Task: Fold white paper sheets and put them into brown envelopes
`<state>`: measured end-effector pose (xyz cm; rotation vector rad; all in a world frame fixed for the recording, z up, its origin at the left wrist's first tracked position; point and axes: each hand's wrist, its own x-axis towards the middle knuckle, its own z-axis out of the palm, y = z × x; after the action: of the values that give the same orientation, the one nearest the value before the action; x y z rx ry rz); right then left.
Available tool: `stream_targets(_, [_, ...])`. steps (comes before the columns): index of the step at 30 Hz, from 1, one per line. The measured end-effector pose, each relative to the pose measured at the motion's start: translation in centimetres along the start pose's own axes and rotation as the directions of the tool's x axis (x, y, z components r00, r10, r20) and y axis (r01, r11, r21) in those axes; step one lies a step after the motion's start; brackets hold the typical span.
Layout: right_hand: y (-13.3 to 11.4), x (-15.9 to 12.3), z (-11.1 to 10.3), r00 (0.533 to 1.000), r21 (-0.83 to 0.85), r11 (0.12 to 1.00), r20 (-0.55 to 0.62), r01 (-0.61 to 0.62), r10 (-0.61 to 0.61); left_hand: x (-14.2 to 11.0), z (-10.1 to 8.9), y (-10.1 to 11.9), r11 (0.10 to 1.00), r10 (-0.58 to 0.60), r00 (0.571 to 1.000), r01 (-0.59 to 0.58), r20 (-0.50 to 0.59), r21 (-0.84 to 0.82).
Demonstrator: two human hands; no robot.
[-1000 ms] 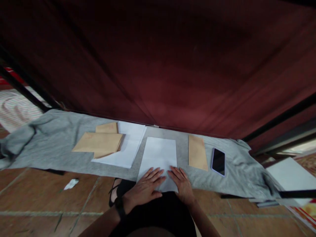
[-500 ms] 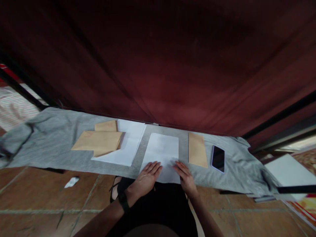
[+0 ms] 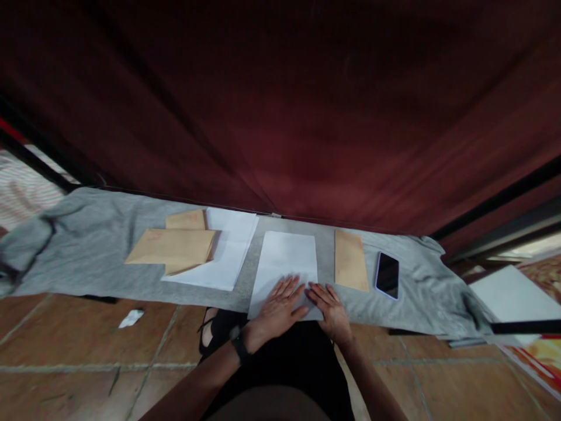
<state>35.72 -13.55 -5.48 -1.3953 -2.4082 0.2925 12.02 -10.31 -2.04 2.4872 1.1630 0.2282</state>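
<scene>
A white sheet of paper [image 3: 287, 251] lies flat on the grey cloth in front of me. My left hand [image 3: 283, 304] rests palm down on its near part, fingers stretched out and a dark watch on the wrist. Beside it, my right hand [image 3: 329, 310] lies on the sheet's near right edge, its fingers extended. The two hands are close together, and neither grips anything. To the right of the sheet is a brown envelope [image 3: 351, 260].
On the left, several brown envelopes [image 3: 173, 247] overlap a stack of white paper [image 3: 230, 251]. A phone [image 3: 388, 276] lies at the right on the grey cloth [image 3: 100, 245]. A dark red panel [image 3: 280, 128] rises behind. Crumpled white tissue [image 3: 131, 318] is on the tiled floor.
My left hand has slid right across the sheet, closer to my right hand. The right hand has stayed at the sheet's right edge. The camera view has shifted slightly.
</scene>
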Motion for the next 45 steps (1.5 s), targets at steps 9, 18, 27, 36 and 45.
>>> stream_targets(9, [0.2, -0.2, -0.6, 0.997, -0.01, 0.999, 0.064, 0.032, -0.031, -5.5, -1.2, -6.0, 0.994, 0.096, 0.994, -0.094, -0.054, 0.047])
stream_targets(18, [0.0, -0.2, -1.1, 0.998, 0.166, 0.986, -0.06, 0.006, 0.004, -6.3, -3.3, -8.9, 0.97, 0.035, 0.986, -0.072, -0.163, -0.231])
stream_targets(27, [-0.4, -1.9, -1.0, 0.994, 0.279, 0.96, -0.11, 0.008, 0.024, -7.2, -2.2, -8.8, 0.898, -0.068, 0.967, -0.049, -0.248, -0.437])
stream_targets(36, [-0.2, 2.1, -1.1, 0.844, 0.401, 0.797, -0.097, -0.453, 0.528, -3.5, -3.3, -8.3, 0.787, -0.408, 0.875, 0.193, -0.26, -0.586])
stream_targets(45, [0.1, 5.7, -1.3, 0.755, 0.22, 0.758, -0.114, -0.614, 0.645, -0.6, -3.1, -8.4, 0.775, -0.547, 0.783, 0.34, -0.295, -0.533])
